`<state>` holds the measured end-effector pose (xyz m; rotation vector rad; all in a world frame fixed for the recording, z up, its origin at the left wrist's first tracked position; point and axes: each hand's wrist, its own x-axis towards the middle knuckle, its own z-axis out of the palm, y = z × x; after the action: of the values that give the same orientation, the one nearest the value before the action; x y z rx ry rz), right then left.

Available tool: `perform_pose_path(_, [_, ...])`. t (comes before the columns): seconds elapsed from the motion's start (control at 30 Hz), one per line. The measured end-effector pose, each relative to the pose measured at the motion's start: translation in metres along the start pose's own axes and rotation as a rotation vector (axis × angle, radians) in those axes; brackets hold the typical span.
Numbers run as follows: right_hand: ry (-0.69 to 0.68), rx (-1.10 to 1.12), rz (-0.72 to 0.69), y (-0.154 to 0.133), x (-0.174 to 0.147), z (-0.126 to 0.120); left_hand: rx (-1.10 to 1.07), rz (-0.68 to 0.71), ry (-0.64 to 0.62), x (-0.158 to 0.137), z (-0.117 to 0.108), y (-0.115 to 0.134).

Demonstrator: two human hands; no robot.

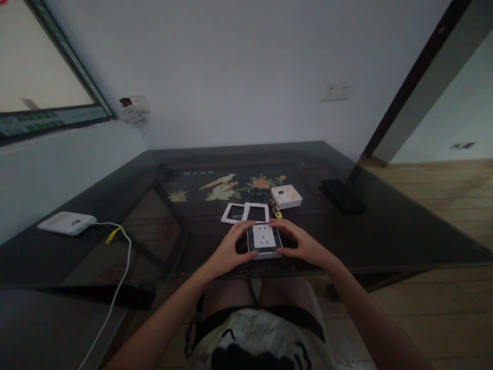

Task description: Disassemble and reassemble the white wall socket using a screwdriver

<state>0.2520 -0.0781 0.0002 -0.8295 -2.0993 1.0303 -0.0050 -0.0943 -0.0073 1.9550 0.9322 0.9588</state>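
Observation:
A wall socket [264, 237] with a white face and dark surround lies face up on a white base near the table's front edge. My left hand [235, 245] grips its left side, thumb at the near corner and fingers at the far one. On the opposite side my right hand [298, 241] holds it the same way. Just beyond lie two white frames, the left frame [227, 213] and the right frame [266, 211], side by side. A yellow-and-black screwdriver-like tool [276, 209] rests to their right.
A white box [287, 197] and dark plastic parts [258, 195] sit behind the frames. To the right lies a black flat object [343, 196]. A white device [67, 223] with a white cable [126, 262] is at the left. The dark glossy table [208, 241] meets the wall.

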Motion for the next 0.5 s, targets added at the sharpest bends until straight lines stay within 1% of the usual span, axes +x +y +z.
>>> perform_pose_path(0.17, [-0.001, 0.037, -0.004, 0.002, 0.0, 0.001, 0.012, -0.001, -0.005, 0.0, -0.001, -0.002])
perform_pose_path(0.33, [-0.003, 0.005, -0.014, 0.002, -0.001, 0.001, 0.074, -0.017, -0.031, -0.001, -0.001, 0.0])
perform_pose_path(0.43, [0.0, -0.018, -0.008, 0.0, -0.002, -0.002, 0.145, -0.024, -0.05, 0.0, -0.007, 0.004])
perform_pose_path(0.5, [0.048, -0.06, -0.019, -0.001, 0.004, -0.009, 0.182, -0.005, -0.02, 0.007, -0.016, 0.006])
